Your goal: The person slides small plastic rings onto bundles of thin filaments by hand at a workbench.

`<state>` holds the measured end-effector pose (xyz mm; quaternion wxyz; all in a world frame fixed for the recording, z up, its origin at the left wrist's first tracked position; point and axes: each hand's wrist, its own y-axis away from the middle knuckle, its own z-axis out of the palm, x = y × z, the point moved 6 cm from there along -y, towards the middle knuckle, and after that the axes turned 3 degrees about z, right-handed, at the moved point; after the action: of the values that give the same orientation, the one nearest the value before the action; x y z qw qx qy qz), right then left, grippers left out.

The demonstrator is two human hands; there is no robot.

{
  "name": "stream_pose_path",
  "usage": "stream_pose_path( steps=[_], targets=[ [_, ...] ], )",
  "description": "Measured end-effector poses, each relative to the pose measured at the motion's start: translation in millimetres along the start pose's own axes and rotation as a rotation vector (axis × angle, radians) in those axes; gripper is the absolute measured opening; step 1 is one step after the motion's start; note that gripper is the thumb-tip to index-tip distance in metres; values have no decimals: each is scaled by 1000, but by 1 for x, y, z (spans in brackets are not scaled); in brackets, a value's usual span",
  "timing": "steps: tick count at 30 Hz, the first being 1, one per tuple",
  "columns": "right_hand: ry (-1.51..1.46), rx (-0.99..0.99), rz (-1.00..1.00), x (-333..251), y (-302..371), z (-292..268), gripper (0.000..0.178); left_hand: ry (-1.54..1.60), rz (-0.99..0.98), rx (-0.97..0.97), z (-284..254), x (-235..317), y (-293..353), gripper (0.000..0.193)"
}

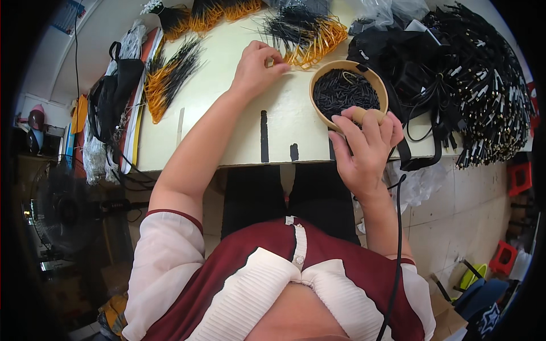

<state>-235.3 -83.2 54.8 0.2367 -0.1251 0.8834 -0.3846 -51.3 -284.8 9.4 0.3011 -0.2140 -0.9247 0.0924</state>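
Observation:
My left hand (257, 71) is over the pale table with its fingers curled and thumb and fingertips close together. It is beside the near end of a bundle of orange-looped black wires (310, 40); whether a wire is in its grip is too small to tell. At the near rim of a round tan bowl (315, 91), my right hand (367, 145) has its fingers bent in toward the thumb. One of its fingers wears a tan cover. Short black tube pieces (346, 91) fill the bowl; anything between the right fingertips is hidden.
More black-and-orange wire bundles (170, 77) lie left and along the back. Black cables (478, 85) with metal tips are heaped at right. Black tape strips (264, 136) mark the table's front. A fan (62, 219) stands left; a black cord (398, 238) hangs by my right arm.

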Motion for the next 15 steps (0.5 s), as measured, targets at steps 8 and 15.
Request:
stream_pose_path(
  steps=[8, 15],
  targets=[
    [-194, -93, -68, -16, -9, 20, 22, 85, -113, 107, -13, -24, 3, 23],
    [-403, -247, -119, -51, 8, 56, 25, -65, -42, -71, -9, -23, 6, 25]
  ],
)
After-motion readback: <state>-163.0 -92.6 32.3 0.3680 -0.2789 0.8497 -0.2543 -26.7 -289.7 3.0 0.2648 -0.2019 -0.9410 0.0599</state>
